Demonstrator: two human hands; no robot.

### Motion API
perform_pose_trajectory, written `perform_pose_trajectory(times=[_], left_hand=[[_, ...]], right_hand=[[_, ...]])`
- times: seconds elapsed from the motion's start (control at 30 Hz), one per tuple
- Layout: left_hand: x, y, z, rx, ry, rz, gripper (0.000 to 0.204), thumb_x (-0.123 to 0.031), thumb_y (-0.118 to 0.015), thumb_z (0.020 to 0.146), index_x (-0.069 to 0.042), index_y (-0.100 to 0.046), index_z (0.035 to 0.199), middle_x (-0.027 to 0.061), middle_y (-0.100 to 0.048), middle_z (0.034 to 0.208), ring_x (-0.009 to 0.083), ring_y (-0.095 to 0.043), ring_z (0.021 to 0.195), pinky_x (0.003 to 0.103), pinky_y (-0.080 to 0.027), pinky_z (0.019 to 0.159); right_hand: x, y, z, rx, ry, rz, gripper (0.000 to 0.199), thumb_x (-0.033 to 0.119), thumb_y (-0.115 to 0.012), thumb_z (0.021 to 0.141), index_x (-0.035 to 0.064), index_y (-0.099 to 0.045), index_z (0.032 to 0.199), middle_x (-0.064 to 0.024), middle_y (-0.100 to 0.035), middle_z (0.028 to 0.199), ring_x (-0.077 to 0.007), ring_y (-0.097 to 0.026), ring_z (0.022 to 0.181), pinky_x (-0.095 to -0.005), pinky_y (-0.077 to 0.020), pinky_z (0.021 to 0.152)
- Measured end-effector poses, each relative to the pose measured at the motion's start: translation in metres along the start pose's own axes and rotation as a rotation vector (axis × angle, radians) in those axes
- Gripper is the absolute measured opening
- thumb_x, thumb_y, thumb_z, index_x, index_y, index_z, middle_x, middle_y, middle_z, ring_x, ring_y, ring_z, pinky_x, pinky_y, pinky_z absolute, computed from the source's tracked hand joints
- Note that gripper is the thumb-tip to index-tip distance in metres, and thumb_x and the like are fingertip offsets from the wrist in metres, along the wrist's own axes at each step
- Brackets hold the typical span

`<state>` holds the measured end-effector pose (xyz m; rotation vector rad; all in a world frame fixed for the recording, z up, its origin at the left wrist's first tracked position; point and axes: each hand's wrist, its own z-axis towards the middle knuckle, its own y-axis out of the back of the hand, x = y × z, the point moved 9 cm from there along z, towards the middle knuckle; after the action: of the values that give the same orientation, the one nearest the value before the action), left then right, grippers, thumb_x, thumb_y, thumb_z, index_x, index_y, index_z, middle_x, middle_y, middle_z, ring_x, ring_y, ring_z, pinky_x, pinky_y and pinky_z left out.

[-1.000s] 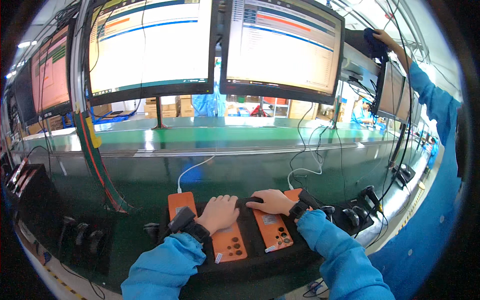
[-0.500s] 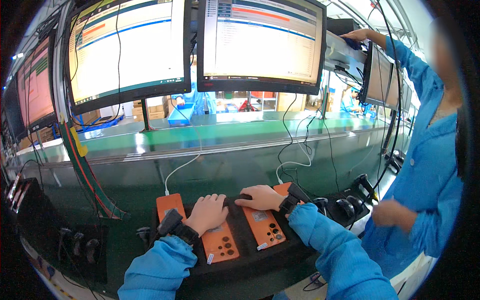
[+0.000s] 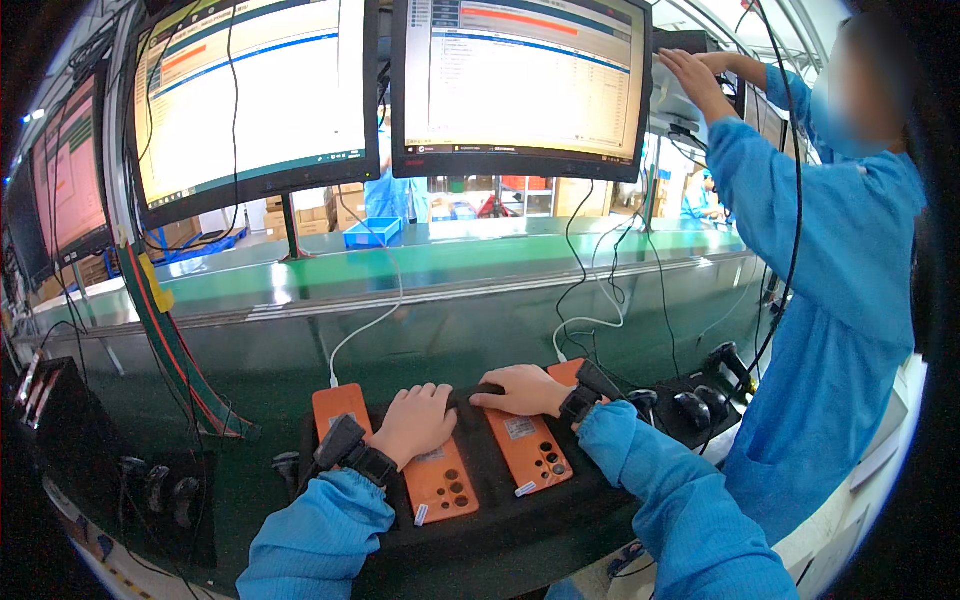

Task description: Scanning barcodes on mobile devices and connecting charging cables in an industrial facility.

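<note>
Two orange phones lie face down side by side on a black mat (image 3: 500,530), each plugged into a white cable at its far end. My left hand (image 3: 418,422) rests flat on the left orange phone (image 3: 440,485), fingers spread. My right hand (image 3: 520,390) lies on the top of the right orange phone (image 3: 530,450), fingers pointing left. Both wrists wear black straps, and my sleeves are blue.
Two large monitors (image 3: 520,80) hang above a green conveyor (image 3: 450,265). At the right stands a person in a blue coat (image 3: 840,300), reaching up to another screen. Black handheld scanners (image 3: 700,405) sit right of the mat. Cables hang down the bench front.
The view has shifted left and closer, bringing the person at the right further into the picture. My hands have stayed on the two orange phones.
</note>
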<state>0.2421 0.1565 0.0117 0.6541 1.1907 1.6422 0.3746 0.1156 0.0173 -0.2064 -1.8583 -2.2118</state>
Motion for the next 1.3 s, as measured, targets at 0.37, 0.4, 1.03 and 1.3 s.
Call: perform_pose_trajectory(times=[0.37,0.4,1.03,1.3], left_hand=[[-0.0011,0.0019,-0.0004,-0.04,-0.017,0.006,0.035,-0.029,-0.054,0.089,-0.003,-0.055,0.113,0.0163,-0.062,0.102,0.034,-0.061,0.1,0.045,-0.045,0.086],[-0.0011,0.0017,-0.0001,-0.031,-0.013,0.002,0.036,-0.029,-0.054,0.089,-0.003,-0.055,0.114,0.0165,-0.062,0.103,0.034,-0.061,0.1,0.046,-0.045,0.086],[-0.0014,0.004,0.0002,-0.035,-0.007,-0.003,0.035,-0.029,-0.054,0.089,-0.004,-0.055,0.113,0.0159,-0.062,0.102,0.0332,-0.061,0.1,0.045,-0.046,0.086],[-0.0007,0.0006,0.0017,-0.009,-0.006,0.014,0.034,-0.03,-0.053,0.089,-0.004,-0.055,0.111,0.0158,-0.062,0.102,0.0331,-0.06,0.101,0.045,-0.045,0.086]], right_hand=[[0.0022,0.0021,-0.0002,0.001,0.01,0.002,0.056,0.059,-0.051,0.091,0.0058,-0.066,0.099,-0.019,-0.067,0.092,-0.0386,-0.063,0.09,-0.0473,-0.049,0.079],[0.0027,0.0026,-0.0006,0.005,0.005,0.002,0.056,0.059,-0.051,0.091,0.0059,-0.066,0.099,-0.019,-0.067,0.092,-0.0387,-0.063,0.09,-0.0473,-0.049,0.079],[0.002,0.002,-0.0004,0.015,0.001,-0.01,0.057,0.06,-0.05,0.091,0.0051,-0.066,0.1,-0.0202,-0.067,0.094,-0.0396,-0.063,0.091,-0.048,-0.0489,0.08],[0.0025,0.002,-0.001,0.059,-0.027,-0.015,0.055,0.057,-0.052,0.091,0.0056,-0.065,0.109,-0.0192,-0.067,0.099,-0.0386,-0.063,0.094,-0.0462,-0.0485,0.083]])
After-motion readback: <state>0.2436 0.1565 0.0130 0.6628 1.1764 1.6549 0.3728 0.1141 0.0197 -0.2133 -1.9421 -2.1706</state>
